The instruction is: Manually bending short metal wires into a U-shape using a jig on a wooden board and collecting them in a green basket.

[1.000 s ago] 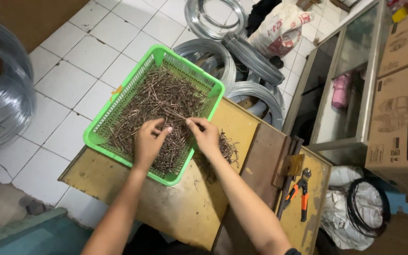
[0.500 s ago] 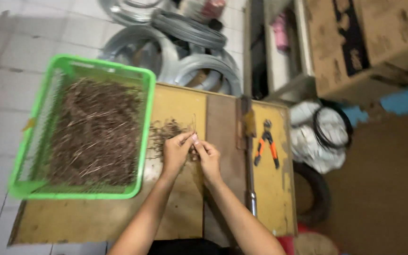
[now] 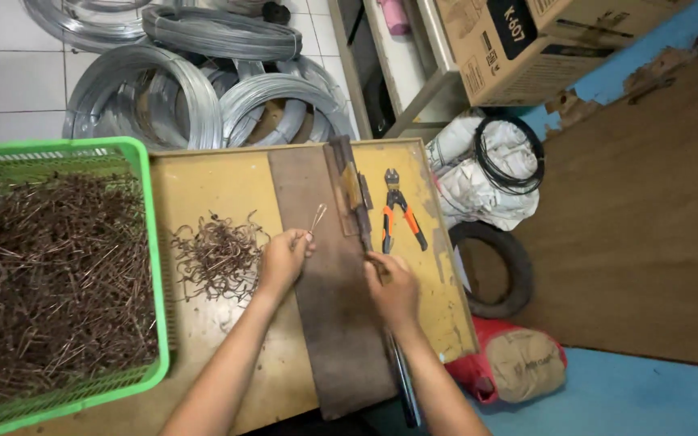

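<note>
Two bare hands work at a yellow workbench [image 3: 203, 173]: the left hand [image 3: 283, 260] pinches a thin bent wire piece [image 3: 317, 216] between fingertips, holding it over a dark metal strip [image 3: 317, 266], while the right hand [image 3: 393, 289] is closed around a long dark lever handle [image 3: 401, 375]. The wire looks light, stiff and springy, best taken near its lower end, as here. A loose pile of similar rusty wire pieces [image 3: 220, 254] lies just beside the left hand; a green basket [image 3: 145, 242] holds many more. Orange-handled cutters [image 3: 397, 211] rest near the bench's hinged jig [image 3: 353, 194].
</note>
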